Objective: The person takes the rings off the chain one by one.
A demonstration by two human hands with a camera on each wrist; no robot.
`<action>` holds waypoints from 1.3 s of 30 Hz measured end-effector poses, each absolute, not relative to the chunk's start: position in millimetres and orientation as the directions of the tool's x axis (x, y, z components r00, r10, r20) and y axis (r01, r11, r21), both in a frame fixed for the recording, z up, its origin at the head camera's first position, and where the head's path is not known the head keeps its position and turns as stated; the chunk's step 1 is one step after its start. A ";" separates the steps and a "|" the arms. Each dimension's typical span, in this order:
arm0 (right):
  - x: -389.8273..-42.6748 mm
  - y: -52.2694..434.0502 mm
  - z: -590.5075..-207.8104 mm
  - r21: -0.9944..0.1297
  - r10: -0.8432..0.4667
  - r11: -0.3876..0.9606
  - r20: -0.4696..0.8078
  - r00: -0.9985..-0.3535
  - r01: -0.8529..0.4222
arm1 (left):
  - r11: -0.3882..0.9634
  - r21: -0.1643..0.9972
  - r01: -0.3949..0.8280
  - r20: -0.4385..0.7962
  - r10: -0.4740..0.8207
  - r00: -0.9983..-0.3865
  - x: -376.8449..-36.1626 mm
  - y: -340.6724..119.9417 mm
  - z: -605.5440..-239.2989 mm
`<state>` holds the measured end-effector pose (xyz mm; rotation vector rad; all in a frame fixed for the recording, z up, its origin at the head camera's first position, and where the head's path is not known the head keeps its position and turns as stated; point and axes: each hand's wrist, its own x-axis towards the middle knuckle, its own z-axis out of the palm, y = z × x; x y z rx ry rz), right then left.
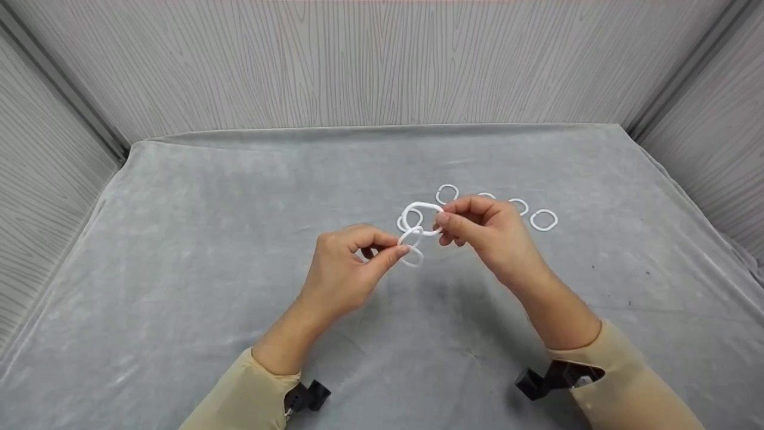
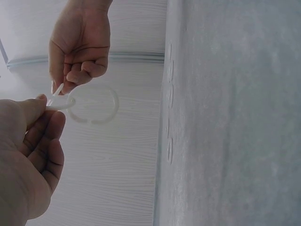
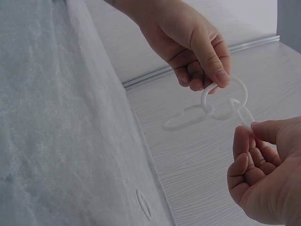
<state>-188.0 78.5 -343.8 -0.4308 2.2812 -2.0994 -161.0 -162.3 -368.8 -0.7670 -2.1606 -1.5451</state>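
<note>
1. A wide table covered in soft grey cloth (image 1: 239,251) fills the view, walled on three sides by pale grey wood-grain panels (image 1: 370,60).
2. Two bare hands in beige sleeves meet above the middle of the cloth, close together but not touching.
3. The left hand (image 1: 343,269) pinches, between thumb and forefinger, one link of a short chain of white plastic rounded rings (image 1: 413,236), held in the air between the hands.
4. The right hand (image 1: 483,233) pinches the chain's upper ring (image 1: 421,210) at its edge with curled fingers.
5. Five loose white plastic rings (image 1: 543,220) lie flat on the cloth just behind the right hand; one is mostly hidden by it.
6. The step in hand appears to be linking rings into a chain. Judging from this, the next move calls for steadying the end link, then fetching a loose ring.
</note>
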 end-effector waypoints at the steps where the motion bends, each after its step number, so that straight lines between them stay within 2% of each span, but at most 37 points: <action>1: -188.0 78.5 -343.6 -0.979 -0.208 0.066 0.176 -0.962 -0.194 | 0.246 0.742 0.623 0.586 0.212 -0.782 -161.0 -162.3 -368.7; 24: -192.8 82.3 -339.3 -0.979 -0.158 0.086 0.170 -0.973 -0.185 | 0.257 0.751 0.608 0.576 0.196 -0.794 -161.5 -165.2 -363.8; 32: -196.7 87.6 -338.5 -0.980 -0.132 0.086 0.169 -0.977 -0.182 | 0.234 0.735 0.636 0.611 0.177 -0.771 -163.2 -169.2 -361.0; 39: -201.3 94.2 -341.7 -0.988 -0.117 0.073 0.124 -0.985 -0.133 | 0.215 0.741 0.636 0.613 0.169 -0.772 -164.4 -172.3 -360.1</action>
